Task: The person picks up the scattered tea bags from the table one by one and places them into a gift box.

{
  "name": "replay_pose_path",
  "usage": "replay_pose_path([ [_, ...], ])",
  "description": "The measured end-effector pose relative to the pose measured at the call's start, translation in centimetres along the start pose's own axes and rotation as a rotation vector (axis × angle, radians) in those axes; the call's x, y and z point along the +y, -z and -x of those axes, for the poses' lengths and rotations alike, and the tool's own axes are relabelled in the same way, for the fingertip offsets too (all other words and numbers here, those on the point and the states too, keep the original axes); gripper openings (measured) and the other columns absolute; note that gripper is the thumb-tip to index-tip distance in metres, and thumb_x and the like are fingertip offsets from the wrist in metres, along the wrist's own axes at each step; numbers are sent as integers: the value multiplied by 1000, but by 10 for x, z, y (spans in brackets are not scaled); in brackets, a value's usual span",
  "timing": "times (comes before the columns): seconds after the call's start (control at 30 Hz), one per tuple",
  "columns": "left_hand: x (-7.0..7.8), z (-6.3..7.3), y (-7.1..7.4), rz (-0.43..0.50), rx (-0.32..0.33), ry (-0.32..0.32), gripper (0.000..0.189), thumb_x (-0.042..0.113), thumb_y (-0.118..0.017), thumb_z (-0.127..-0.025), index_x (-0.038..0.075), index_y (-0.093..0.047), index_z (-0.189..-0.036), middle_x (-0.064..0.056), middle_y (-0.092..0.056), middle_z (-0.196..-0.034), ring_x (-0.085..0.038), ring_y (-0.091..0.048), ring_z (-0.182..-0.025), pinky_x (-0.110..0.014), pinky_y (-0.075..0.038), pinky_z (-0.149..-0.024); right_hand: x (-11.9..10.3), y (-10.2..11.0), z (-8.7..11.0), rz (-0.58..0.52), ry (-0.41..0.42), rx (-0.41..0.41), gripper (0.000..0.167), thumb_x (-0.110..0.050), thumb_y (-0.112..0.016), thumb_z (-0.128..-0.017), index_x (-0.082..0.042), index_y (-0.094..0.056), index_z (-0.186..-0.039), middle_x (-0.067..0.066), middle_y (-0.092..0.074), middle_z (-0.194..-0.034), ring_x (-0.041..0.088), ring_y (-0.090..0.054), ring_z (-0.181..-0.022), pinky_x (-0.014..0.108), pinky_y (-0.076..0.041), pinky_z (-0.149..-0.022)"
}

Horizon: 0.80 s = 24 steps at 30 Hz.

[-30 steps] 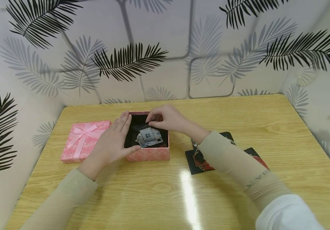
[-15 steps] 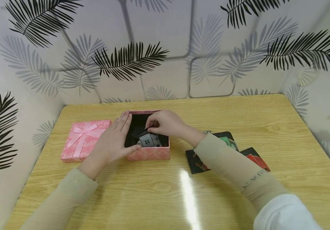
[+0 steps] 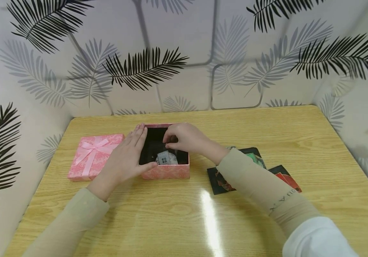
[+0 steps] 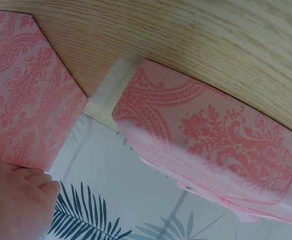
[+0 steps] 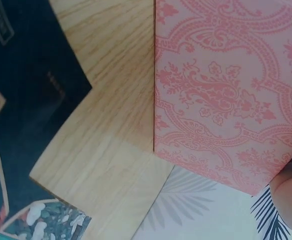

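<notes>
A pink patterned gift box (image 3: 166, 173) with a black inside stands on the table, its lid off. My left hand (image 3: 123, 162) rests along the box's left side, fingers straight over the rim and thumb toward the front edge. My right hand (image 3: 185, 137) reaches into the box from the right, its thumb and fingertips pinching the dark upper edge of a small flat packet. The packet (image 3: 163, 157) shows a pale label with dark characters and a light patterned lower part; its bottom is hidden behind the front wall. In the right wrist view, the box's outer side (image 5: 226, 95) fills the right half.
Left of the box lies its pink lid (image 3: 95, 155) with a ribbon bow. On the right, partly under my right sleeve, are several flat black packets (image 3: 216, 182) with red and green prints. A leaf-patterned backdrop (image 3: 184, 82) rises behind the wooden table (image 3: 158, 214).
My right hand has moved slightly down into the box, and the packet has sunk lower behind the front wall. My left hand has stayed in place.
</notes>
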<state>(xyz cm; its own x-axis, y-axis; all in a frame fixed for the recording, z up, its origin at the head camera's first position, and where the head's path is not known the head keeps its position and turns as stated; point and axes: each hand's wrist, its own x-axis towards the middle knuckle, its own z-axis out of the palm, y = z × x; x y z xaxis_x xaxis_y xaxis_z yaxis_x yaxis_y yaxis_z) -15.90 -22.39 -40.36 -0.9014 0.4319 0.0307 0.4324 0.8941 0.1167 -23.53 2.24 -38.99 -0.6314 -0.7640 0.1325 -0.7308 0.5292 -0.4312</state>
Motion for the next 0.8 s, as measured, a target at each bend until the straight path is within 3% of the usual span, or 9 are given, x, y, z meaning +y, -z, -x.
replay_pose_path([
  [0.3, 0, -1, 1, -3, 10, 1, 113, 68, -64, -95, -3, -15, -169, -19, -12, -179, -38, -15, -166, -59, -27, -131, 8, 8, 2, -50, 1, 32, 14, -15, -79, -97, -6, -81, -109, 8, -79, -108, 20, -75, -94, 33, -62, -87],
  [0.8, 3, -1, 3, -1, 2, 2, 113, 66, -66, -95, -3, -14, -168, -19, -9, -179, -37, -13, -167, -57, -25, -132, 28, 47, 33, -187, -66, 128, 17, -11, -79, -96, -3, -80, -112, 10, -80, -109, 26, -77, -102, 44, -63, -95],
])
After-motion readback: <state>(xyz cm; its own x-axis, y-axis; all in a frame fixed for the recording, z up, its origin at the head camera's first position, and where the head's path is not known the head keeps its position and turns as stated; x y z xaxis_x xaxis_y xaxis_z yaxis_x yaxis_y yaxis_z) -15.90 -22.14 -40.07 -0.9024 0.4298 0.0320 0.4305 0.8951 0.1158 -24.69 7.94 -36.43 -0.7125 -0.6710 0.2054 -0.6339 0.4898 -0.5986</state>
